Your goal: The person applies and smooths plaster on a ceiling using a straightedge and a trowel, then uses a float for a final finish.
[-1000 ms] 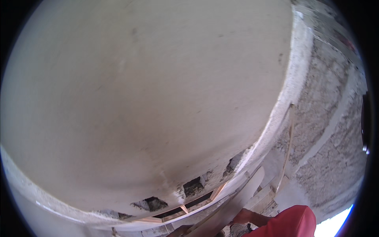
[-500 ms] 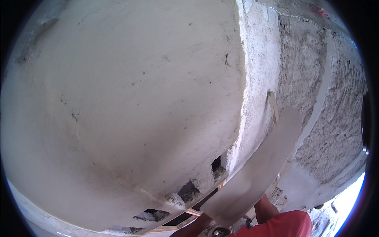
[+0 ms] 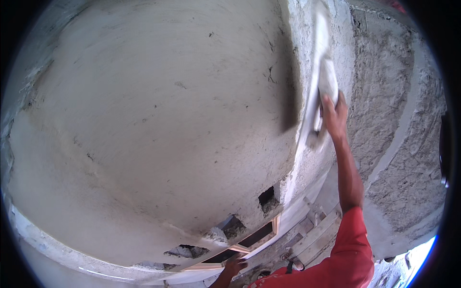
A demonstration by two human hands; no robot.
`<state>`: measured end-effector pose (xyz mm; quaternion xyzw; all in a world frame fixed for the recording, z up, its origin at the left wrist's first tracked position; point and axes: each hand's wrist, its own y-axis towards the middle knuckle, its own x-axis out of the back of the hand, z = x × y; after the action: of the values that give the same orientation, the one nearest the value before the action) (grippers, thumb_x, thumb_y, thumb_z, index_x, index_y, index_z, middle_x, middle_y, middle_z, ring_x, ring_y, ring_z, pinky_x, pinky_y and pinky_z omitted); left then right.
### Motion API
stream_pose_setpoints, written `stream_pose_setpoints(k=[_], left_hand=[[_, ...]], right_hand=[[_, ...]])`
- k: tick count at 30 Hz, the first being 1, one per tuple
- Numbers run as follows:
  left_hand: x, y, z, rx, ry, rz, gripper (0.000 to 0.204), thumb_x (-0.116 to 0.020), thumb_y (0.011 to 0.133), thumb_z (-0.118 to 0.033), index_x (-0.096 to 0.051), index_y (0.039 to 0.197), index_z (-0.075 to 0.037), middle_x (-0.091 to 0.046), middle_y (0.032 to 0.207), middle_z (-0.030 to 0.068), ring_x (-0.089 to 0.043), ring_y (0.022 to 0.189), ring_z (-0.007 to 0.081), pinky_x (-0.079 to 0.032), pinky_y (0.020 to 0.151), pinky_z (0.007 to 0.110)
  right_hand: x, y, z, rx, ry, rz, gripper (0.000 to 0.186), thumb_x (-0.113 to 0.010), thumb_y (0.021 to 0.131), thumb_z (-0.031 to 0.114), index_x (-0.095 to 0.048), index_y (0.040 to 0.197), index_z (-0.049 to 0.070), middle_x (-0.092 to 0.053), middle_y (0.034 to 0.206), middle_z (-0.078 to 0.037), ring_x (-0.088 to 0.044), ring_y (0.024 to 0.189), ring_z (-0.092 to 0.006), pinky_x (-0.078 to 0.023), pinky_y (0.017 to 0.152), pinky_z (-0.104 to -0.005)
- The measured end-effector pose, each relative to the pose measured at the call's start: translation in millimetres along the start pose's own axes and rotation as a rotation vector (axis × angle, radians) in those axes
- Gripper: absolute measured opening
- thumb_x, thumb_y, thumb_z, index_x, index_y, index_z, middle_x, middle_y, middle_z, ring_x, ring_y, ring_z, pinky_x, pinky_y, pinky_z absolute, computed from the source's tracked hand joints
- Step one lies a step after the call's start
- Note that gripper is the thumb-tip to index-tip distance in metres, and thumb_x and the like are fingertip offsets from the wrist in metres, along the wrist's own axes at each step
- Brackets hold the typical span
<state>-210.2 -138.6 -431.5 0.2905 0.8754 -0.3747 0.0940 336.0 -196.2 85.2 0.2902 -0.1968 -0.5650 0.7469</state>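
My right arm reaches up along the bright plaster strip [image 3: 312,43] at the wall's corner. In my right hand [image 3: 337,115] is a long plastering float [image 3: 328,79], gripped by its handle. The float is slightly blurred and stands nearly upright, close to the edge of the smooth grey plastered wall [image 3: 168,120]; its dark shadow falls on the wall to the left. Whether its face touches the plaster I cannot tell. My left hand [image 3: 235,264] hangs low near the bottom of the view, holding nothing I can see, fingers somewhat apart.
Several rough holes [image 3: 268,198] break the wall's lower part. Below them is a wooden frame [image 3: 259,237] with dark openings. Rough unsmoothed wall [image 3: 379,91] lies to the right. Planks [image 3: 314,237] are down below, beside my feet.
The float has gone from low in front of me, its broad face showing, up to the corner strip, turned edge-on. My right arm has stretched upward; my left hand is now apart from the float.
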Motion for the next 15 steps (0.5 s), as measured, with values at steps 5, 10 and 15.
stream_pose_setpoints(k=[5,10,15], left_hand=[[111.1,-42.6,31.9,0.357,-0.484,-0.282,0.068,-0.070,0.087,-0.032,-0.032,0.140,-0.013,-0.044,0.138,0.0182,-0.043,0.131,0.0367,-0.041,0.092,0.069],[118.4,-37.7,20.8,0.244,-0.315,-0.289,0.066,-0.069,0.087,-0.032,-0.034,0.140,-0.013,-0.048,0.132,0.0201,-0.047,0.121,0.0390,-0.044,0.090,0.066],[123.7,-31.2,3.4,0.180,-0.240,-0.244,0.064,-0.069,0.087,-0.031,-0.036,0.140,-0.014,-0.051,0.126,0.0220,-0.052,0.111,0.0414,-0.047,0.087,0.064]], right_hand=[[-48.5,80.8,14.9,0.073,-0.069,0.043,0.074,-0.060,0.091,0.047,-0.041,0.130,-0.012,-0.062,0.089,-0.022,-0.063,0.066,-0.0224,-0.053,0.055,-0.0356],[-83.0,68.8,6.2,0.157,-0.216,0.154,0.075,-0.051,0.094,0.052,-0.037,0.133,-0.011,-0.065,0.088,-0.031,-0.070,0.069,-0.0330,-0.058,0.058,-0.0401],[-87.3,-17.8,-82.4,0.190,-0.198,0.235,0.067,-0.051,0.096,0.041,-0.034,0.132,-0.012,-0.064,0.079,-0.033,-0.068,0.066,-0.0371,-0.058,0.057,-0.0451]])
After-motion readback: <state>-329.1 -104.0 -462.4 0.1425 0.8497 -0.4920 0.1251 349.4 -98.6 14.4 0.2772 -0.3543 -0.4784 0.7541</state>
